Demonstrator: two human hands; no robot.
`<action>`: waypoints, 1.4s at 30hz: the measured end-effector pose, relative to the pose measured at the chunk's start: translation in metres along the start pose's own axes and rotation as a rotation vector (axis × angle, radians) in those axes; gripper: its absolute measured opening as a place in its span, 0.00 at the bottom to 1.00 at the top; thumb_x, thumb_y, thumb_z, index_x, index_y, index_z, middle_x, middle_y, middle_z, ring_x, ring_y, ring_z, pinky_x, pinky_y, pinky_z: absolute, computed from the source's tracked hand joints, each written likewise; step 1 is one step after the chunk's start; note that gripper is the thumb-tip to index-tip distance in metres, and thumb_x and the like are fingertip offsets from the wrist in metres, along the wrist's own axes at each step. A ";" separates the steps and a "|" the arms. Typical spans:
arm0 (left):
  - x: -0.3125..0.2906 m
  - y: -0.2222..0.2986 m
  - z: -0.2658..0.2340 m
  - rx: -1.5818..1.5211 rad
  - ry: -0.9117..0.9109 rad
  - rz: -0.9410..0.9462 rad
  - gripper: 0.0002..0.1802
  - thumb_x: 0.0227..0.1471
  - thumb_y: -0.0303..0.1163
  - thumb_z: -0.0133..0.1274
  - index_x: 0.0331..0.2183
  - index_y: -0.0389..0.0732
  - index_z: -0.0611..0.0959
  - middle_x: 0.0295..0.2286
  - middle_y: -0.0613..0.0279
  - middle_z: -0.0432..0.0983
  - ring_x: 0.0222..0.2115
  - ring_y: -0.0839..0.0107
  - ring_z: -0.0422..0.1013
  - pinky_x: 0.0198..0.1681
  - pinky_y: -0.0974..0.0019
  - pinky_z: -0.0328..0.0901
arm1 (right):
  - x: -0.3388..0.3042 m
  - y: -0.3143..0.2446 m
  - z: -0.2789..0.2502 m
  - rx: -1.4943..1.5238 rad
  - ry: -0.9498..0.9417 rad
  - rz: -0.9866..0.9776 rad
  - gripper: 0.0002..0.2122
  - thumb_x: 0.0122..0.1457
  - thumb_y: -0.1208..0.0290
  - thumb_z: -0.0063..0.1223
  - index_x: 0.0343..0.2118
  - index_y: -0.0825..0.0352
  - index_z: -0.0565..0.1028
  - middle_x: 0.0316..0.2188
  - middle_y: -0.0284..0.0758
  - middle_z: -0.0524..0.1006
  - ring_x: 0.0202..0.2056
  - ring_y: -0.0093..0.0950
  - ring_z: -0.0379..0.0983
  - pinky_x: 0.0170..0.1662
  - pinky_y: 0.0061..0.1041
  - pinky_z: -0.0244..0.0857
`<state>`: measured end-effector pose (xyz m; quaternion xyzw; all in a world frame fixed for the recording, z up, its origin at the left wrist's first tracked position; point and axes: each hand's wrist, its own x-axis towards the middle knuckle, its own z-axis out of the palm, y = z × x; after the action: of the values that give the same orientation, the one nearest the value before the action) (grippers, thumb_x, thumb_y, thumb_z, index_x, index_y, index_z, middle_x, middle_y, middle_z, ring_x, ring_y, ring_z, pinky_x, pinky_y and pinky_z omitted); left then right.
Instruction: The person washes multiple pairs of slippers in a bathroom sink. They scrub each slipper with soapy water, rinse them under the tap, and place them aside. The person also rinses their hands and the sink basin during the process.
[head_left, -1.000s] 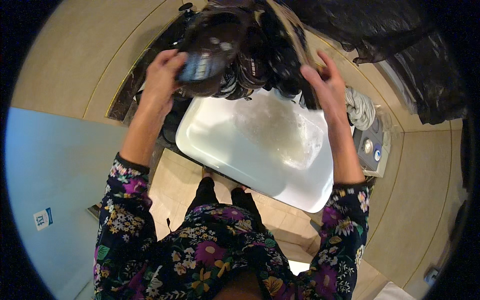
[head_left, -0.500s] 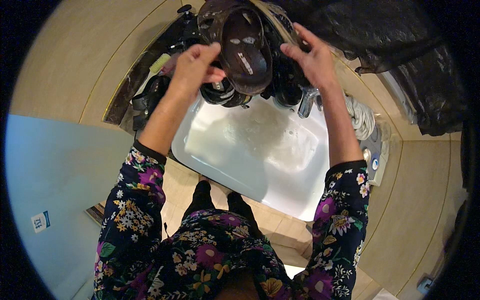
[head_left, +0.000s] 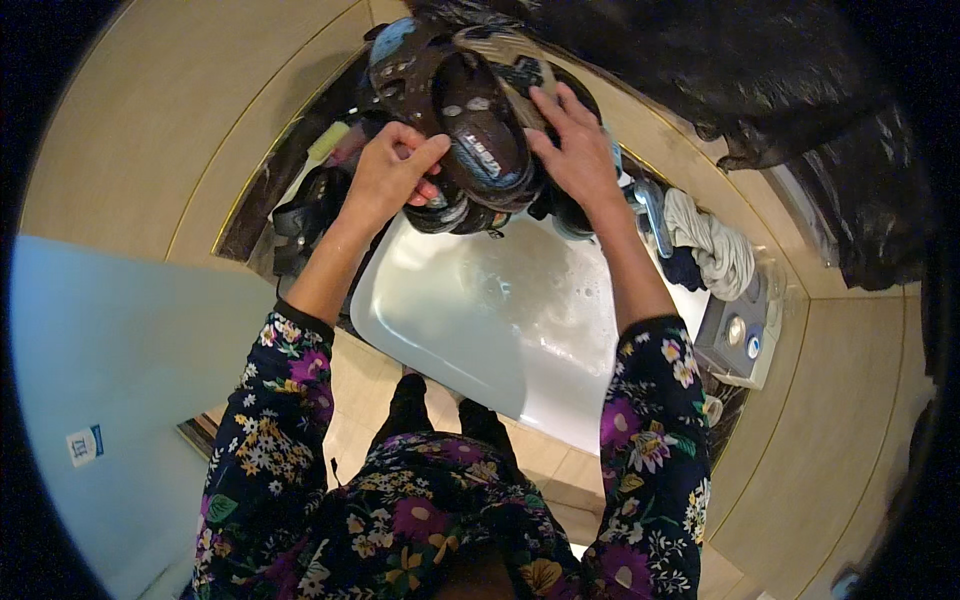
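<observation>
Dark shoes are heaped at the far end of a white sink. On top lies a dark brown clog, its wet inside facing up. My left hand is closed at the clog's left edge, thumb against curled fingers; what they hold, if anything, is hidden. My right hand lies with fingers stretched and apart over the near end of a tan-and-black shoe, right of the clog. A second brown clog, with a bluish patch at its top, sits behind on the left. More dark shoes show partly beneath.
The white sink holds a little cloudy water. A pale green brush and black sandals lie on the left ledge. To the right are a metal tap, a bundled grey-white cloth and a grey box. Black plastic sheeting hangs behind.
The tan-and-black shoe, upright in my right hand before, now lies beside the clog. My right hand has moved left and its fingers have loosened. My left hand stays by the clog.
</observation>
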<state>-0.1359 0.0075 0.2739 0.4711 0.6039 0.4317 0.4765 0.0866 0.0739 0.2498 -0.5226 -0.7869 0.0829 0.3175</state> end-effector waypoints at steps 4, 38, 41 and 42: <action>0.001 0.002 -0.008 -0.027 -0.079 0.008 0.17 0.46 0.42 0.55 0.30 0.40 0.70 0.23 0.63 0.72 0.16 0.78 0.69 0.18 0.77 0.65 | -0.006 -0.020 -0.025 0.114 0.067 0.039 0.32 0.47 0.45 0.49 0.52 0.60 0.64 0.56 0.46 0.55 0.58 0.41 0.49 0.57 0.44 0.41; -0.034 -0.246 -0.168 0.226 0.201 -0.186 0.44 0.38 0.48 0.61 0.52 0.35 0.62 0.44 0.47 0.67 0.45 0.62 0.65 0.49 0.65 0.58 | -0.093 -0.143 0.157 0.339 -0.367 -0.259 0.22 0.46 0.71 0.53 0.44 0.72 0.65 0.43 0.49 0.68 0.43 0.44 0.66 0.49 0.36 0.59; -0.033 -0.242 -0.166 0.234 0.123 -0.191 0.44 0.39 0.46 0.61 0.52 0.36 0.62 0.46 0.48 0.66 0.47 0.62 0.63 0.51 0.65 0.57 | -0.065 -0.136 0.202 0.137 -0.518 -0.107 0.30 0.43 0.68 0.57 0.51 0.69 0.61 0.40 0.50 0.70 0.41 0.44 0.68 0.47 0.36 0.59; -0.036 -0.245 -0.166 0.220 0.145 -0.164 0.43 0.39 0.46 0.61 0.52 0.36 0.62 0.46 0.48 0.66 0.47 0.62 0.63 0.51 0.65 0.57 | -0.057 -0.136 0.211 0.071 -0.606 -0.049 0.32 0.43 0.67 0.57 0.53 0.67 0.60 0.37 0.50 0.72 0.39 0.43 0.70 0.46 0.36 0.61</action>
<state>-0.3336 -0.0849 0.0709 0.4370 0.7170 0.3553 0.4108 -0.1271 0.0061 0.1238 -0.4437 -0.8547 0.2547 0.0884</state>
